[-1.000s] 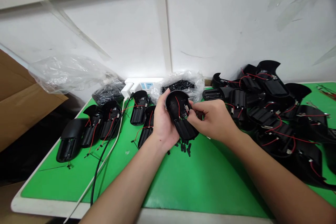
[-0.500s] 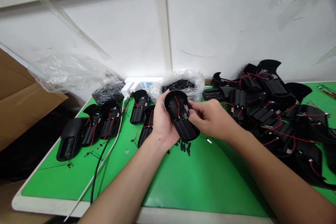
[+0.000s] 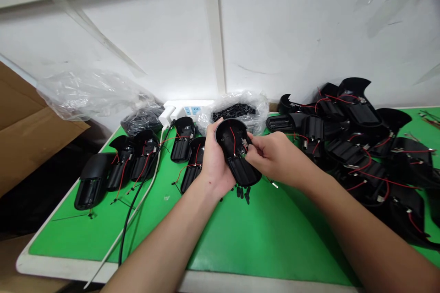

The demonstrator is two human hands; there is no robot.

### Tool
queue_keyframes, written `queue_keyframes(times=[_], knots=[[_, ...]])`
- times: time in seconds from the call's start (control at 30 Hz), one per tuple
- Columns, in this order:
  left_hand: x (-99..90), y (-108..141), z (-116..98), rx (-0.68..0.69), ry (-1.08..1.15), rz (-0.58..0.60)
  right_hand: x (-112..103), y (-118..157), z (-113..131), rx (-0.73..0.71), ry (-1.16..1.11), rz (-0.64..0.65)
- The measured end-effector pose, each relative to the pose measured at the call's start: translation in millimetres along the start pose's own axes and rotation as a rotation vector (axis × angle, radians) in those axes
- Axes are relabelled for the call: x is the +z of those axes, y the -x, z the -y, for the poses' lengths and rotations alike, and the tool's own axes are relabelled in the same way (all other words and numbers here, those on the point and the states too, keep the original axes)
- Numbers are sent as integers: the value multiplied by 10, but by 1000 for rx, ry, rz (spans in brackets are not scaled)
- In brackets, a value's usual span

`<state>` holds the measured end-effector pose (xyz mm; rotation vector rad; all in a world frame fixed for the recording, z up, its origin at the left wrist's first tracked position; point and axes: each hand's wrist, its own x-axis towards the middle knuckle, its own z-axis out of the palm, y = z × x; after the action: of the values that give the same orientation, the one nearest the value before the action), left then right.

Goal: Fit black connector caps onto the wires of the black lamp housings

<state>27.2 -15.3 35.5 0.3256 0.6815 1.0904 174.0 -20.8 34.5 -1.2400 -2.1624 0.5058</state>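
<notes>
My left hand point(image 3: 216, 160) is wrapped round the left side and back of a black plastic housing point(image 3: 244, 171), holding it up over the table with its hollow inside facing me. A red wire point(image 3: 233, 135) runs down inside the housing to the ribbed battery compartment. At the housing's right edge, my right hand point(image 3: 268, 150) has thumb and fingers pinched together beside a small green circuit board point(image 3: 243, 152). What those fingertips hold is hidden. Below the housing, several small black pieces point(image 3: 243, 192) lie on the green mat point(image 3: 240, 242).
Several similar housings with red wires lie left, one of them here point(image 3: 182, 139); more are heaped right point(image 3: 360, 114). Behind are a bag of small black parts point(image 3: 237, 111) and a white power strip point(image 3: 192, 109). A white cable point(image 3: 144, 187) crosses the left side.
Hardly anything differs. My right hand's fingers have shifted slightly at the housing's right edge; my left hand keeps its hold.
</notes>
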Motion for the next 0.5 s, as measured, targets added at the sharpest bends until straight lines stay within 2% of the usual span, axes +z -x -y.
queue_keyframes(times=[0.17, 0.33, 0.5], knots=[[6, 18, 16, -5, 2, -48, -43, -1, 72, -21, 110, 43], [18, 14, 38, 0, 26, -26, -47, 3, 102, 5, 242, 96], [28, 22, 34, 8, 18, -36, -18, 11, 65, -26, 205, 61]])
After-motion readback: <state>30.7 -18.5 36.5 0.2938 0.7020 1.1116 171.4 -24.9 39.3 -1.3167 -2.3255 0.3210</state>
